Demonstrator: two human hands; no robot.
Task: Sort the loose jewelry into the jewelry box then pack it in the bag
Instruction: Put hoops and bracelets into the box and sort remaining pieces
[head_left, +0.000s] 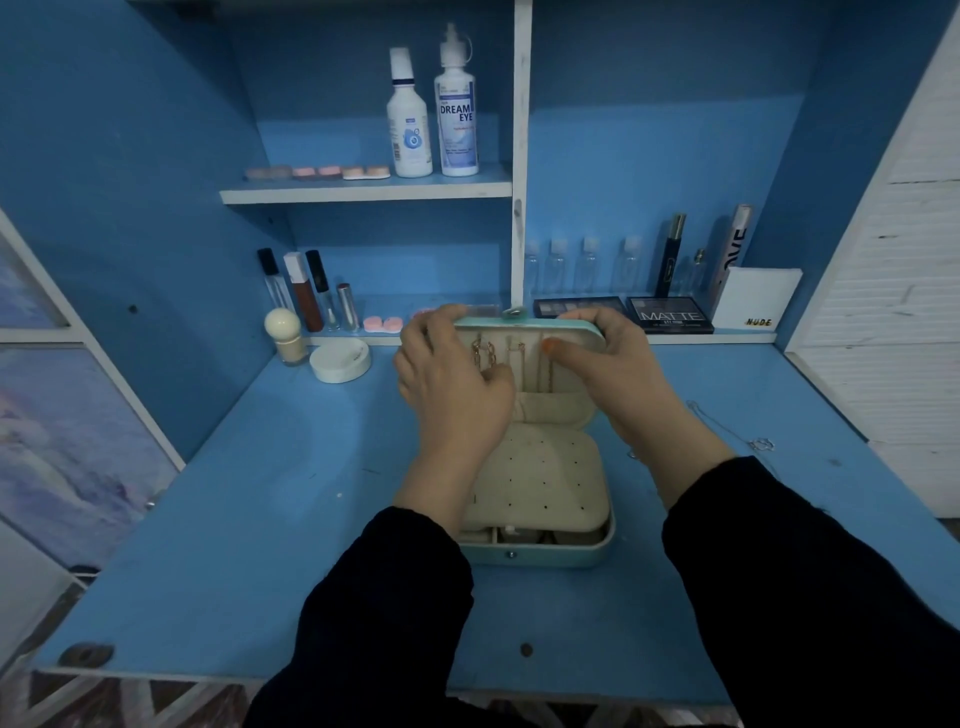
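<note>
A teal jewelry box (545, 553) stands open in the middle of the blue desk, its cream perforated insert (535, 478) lying in the base. The upright lid (571, 332) has several gold chains (485, 356) hanging inside it. My left hand (452, 384) holds the lid's left edge, fingers over the top rim and thumb by the chains. My right hand (618, 369) grips the lid's right top corner, thumb pressed on the lining. A thin silver necklace (761, 442) lies loose on the desk to the right.
Behind the box stand lip glosses (306, 291), a round cream jar (340, 359), a pink lens case (383, 325), eyeshadow palettes (670, 314) and small clear bottles (589, 267). Two solution bottles (434, 111) stand on the upper shelf. A white panel (883, 312) borders the right.
</note>
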